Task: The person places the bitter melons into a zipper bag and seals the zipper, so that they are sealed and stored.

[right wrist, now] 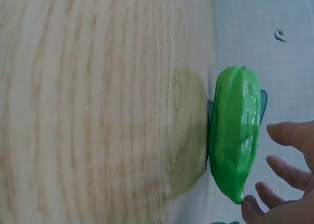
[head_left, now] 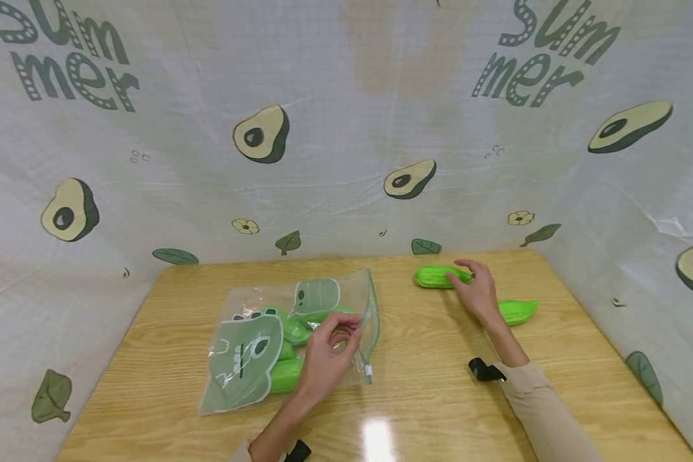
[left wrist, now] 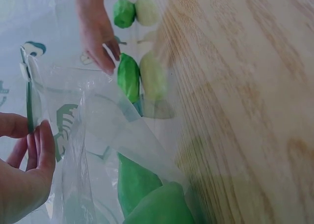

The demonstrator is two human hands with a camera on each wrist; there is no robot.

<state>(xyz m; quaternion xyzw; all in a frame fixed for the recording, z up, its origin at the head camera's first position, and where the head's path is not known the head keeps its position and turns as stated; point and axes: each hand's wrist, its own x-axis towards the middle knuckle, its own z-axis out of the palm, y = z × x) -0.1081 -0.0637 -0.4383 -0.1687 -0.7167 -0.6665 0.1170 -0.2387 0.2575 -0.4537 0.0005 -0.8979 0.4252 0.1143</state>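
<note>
A clear zip bag [head_left: 242, 333] with green animal prints lies on the table, several green gourds [head_left: 287, 376] inside it. My left hand [head_left: 330, 350] pinches the upper layer of the bag near its zip edge; in the left wrist view, thumb and fingertips [left wrist: 45, 135] meet at the green zip strip. A ribbed green gourd [right wrist: 234, 130] lies at the back of the table. Beside it, my right hand [head_left: 475, 289] hovers with thumb and fingers spread, the fingertips [right wrist: 279, 130] close to the gourd's side and tapered end without gripping it.
Another green gourd [head_left: 516, 312] lies to the right, partly behind the right wrist. A white slider [head_left: 367, 370] sits at the near end of the zip. Printed cloth [head_left: 335, 192] walls in the back and sides of the wooden table [head_left: 421, 398].
</note>
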